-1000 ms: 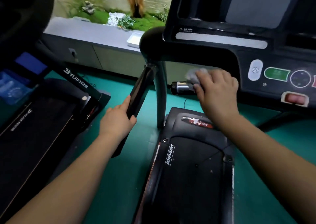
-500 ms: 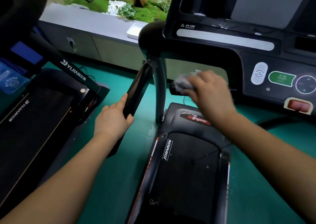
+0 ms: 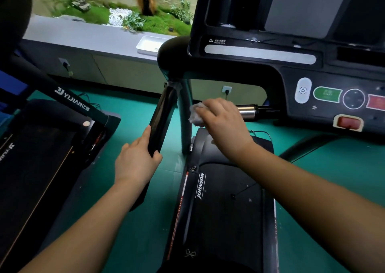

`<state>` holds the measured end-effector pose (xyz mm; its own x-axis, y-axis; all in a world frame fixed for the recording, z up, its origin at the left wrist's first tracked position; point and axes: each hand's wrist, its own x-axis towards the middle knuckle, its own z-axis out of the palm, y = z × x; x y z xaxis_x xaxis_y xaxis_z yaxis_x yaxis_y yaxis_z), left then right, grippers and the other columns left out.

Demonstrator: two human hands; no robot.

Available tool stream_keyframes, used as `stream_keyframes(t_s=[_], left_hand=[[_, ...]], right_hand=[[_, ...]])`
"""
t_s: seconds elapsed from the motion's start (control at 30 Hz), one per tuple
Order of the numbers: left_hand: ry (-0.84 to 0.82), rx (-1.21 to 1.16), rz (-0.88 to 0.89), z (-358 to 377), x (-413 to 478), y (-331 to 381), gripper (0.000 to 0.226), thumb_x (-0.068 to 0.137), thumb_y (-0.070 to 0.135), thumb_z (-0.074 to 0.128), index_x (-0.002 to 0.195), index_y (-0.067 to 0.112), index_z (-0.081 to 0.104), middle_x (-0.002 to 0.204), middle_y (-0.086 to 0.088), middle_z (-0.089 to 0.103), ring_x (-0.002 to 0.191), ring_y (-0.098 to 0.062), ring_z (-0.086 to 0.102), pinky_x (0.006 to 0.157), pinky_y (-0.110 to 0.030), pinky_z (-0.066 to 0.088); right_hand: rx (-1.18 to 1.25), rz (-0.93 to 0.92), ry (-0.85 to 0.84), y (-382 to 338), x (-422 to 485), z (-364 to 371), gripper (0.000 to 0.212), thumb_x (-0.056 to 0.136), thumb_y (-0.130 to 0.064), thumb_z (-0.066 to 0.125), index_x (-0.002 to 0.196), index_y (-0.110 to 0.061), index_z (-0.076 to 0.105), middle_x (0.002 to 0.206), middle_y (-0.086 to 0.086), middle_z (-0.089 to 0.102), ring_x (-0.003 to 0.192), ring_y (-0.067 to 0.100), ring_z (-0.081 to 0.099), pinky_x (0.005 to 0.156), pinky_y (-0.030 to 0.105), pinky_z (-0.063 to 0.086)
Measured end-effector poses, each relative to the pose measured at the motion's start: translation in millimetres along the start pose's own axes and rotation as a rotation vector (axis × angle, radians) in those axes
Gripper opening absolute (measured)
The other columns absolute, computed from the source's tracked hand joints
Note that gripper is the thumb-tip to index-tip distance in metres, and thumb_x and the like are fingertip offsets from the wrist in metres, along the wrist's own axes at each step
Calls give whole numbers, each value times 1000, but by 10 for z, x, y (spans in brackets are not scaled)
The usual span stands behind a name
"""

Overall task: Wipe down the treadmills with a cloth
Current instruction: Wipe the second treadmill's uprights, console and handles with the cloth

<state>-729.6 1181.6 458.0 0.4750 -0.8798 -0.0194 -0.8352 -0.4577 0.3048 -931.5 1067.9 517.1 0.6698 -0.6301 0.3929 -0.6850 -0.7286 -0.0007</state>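
A black Johnson treadmill (image 3: 225, 210) fills the centre, its console (image 3: 270, 70) up at the right. My right hand (image 3: 223, 122) is closed on a crumpled white cloth (image 3: 195, 114) and holds it against the silver-tipped crossbar (image 3: 248, 111) under the console, close to the left upright (image 3: 185, 116). My left hand (image 3: 137, 162) grips the glossy black side handrail (image 3: 160, 118) that slopes down from the console's left corner. A second black treadmill (image 3: 41, 158), marked Yijian, stands to the left.
Green floor mat (image 3: 133, 220) runs between the two machines. Behind them a grey cabinet ledge (image 3: 87, 37) carries a white tray (image 3: 152, 44), with wall sockets below and an indoor garden beyond. Cables lie on the floor near the treadmill fronts.
My right hand has slid the cloth leftward along the crossbar, uncovering its silver tip. My left hand keeps its grip on the handrail. The view has dropped and shifted slightly.
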Motion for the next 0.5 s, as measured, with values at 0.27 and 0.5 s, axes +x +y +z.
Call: stream_keyframes(t_s=[0.27, 0.5], left_hand=[[-4, 11, 23, 16, -2, 18, 75, 85, 37, 51, 151, 29, 16, 122, -5, 59, 101, -31, 48, 77, -38, 44], [8, 13, 36, 25, 10, 11, 75, 85, 37, 50, 151, 30, 15, 120, -4, 60, 102, -30, 48, 79, -39, 44]], right_hand=[[789, 610, 6, -429, -874, -135, 15, 92, -12, 59, 101, -18, 69, 93, -4, 62, 86, 7, 54, 82, 10, 40], [1813, 1401, 350, -249, -599, 61, 18, 100, -15, 45, 112, -10, 57, 107, 17, 66, 100, 33, 65, 95, 50, 50]])
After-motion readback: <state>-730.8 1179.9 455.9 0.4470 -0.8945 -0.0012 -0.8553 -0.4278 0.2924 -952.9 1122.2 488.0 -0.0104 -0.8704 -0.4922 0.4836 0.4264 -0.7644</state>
